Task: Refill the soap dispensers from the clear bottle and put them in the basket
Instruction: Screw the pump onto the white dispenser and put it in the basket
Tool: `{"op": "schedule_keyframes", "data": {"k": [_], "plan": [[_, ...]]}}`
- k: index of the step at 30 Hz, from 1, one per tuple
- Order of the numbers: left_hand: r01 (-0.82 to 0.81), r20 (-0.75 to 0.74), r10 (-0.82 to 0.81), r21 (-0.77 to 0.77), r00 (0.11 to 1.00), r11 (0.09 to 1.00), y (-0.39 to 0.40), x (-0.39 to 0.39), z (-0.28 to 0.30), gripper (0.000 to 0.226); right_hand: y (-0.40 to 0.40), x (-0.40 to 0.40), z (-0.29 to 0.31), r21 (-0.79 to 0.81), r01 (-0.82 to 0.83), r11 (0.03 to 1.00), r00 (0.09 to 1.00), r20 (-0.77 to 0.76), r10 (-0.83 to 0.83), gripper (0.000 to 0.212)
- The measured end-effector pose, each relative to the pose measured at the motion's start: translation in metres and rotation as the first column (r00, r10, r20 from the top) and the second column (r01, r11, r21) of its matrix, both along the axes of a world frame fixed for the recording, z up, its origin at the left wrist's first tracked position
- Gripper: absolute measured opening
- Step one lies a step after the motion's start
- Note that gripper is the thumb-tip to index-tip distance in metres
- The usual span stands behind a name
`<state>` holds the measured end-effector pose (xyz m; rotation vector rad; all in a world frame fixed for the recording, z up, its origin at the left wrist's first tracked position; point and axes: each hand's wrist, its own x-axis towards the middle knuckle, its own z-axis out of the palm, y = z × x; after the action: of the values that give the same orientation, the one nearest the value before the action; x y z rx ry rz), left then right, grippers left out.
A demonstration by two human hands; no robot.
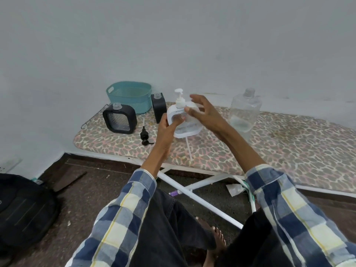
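From my head camera: my left hand grips the white soap dispenser by its left edge, fingers curled behind its clear window, lifting it above the ironing board. Its white pump sits in the neck. My right hand hovers at the dispenser's three o'clock, fingers spread wide and holding nothing (the thumb is close to the body). The clear bottle stands uncapped at three o'clock from the dispenser, well apart. At nine o'clock stands a black dispenser, a second black dispenser behind my left hand, the teal basket at ten o'clock. A black pump lies on the board.
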<state>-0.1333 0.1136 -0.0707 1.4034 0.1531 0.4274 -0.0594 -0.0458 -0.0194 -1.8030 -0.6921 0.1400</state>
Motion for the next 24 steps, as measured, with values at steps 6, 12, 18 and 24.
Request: {"op": "schedule_keyframes", "data": {"k": [6,12,18,24], "plan": [[-0.098,-0.043,0.123,0.373,0.991,0.923,0.019,0.008,0.043,0.030,0.015,0.012,-0.005,0.117,0.026,0.993,0.998,0.061,-0.033,0.048],[-0.216,0.095,0.235,0.795,0.967,0.567,0.060,0.015,0.088,0.043,0.039,0.036,0.003,0.229,0.061,0.971,0.994,0.077,-0.081,0.043],[-0.364,0.145,0.428,0.793,0.892,0.489,0.099,0.035,0.113,0.055,0.052,0.056,-0.044,0.094,0.364,0.927,0.896,0.237,-0.376,0.031],[-0.506,0.154,0.589,0.703,0.794,0.499,0.152,0.055,0.130,0.057,0.048,0.079,-0.081,-0.100,0.406,0.909,0.882,0.304,-0.360,0.035]]}}
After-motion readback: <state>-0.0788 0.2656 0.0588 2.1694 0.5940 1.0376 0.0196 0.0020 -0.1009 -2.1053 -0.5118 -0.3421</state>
